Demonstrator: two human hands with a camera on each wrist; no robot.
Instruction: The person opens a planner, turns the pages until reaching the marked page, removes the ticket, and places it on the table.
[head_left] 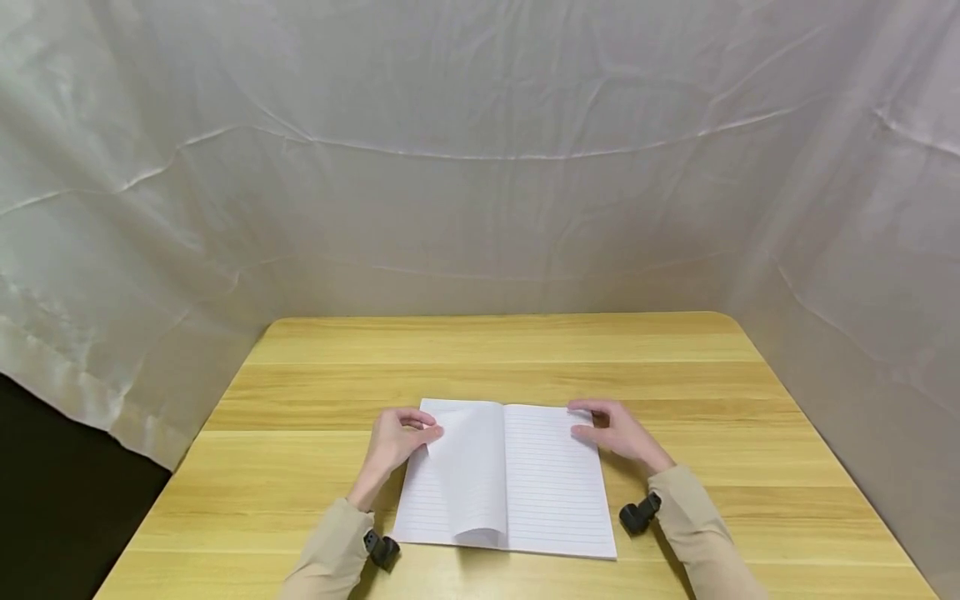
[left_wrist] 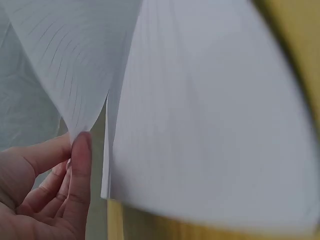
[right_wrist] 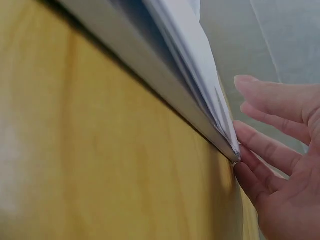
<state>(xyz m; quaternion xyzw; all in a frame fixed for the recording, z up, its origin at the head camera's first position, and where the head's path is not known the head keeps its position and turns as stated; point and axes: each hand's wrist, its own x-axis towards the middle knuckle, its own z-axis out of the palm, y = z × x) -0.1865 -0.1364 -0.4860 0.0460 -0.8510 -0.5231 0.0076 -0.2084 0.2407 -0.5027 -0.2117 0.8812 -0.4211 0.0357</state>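
Observation:
A lined notebook [head_left: 558, 483] lies spread on the table, its spine running toward the person. My left hand [head_left: 401, 437] pinches the corner of a page [head_left: 472, 467] between thumb and finger. That page is turned over to the left, and its lower part bows up off the sheets beneath. In the left wrist view the pinched page [left_wrist: 75, 65] stands away from the stack of sheets. My right hand [head_left: 617, 432] is at the notebook's upper right edge. The right wrist view shows its fingers [right_wrist: 267, 147] touching the notebook corner, with the thumb raised apart from the pages.
The wooden table [head_left: 315, 383] extends around the notebook on every side. Pale fabric [head_left: 495, 208] hangs behind it and along both sides. A dark area [head_left: 67, 483] lies beyond the table's left edge. Small black cameras [head_left: 639, 514] are strapped at both wrists.

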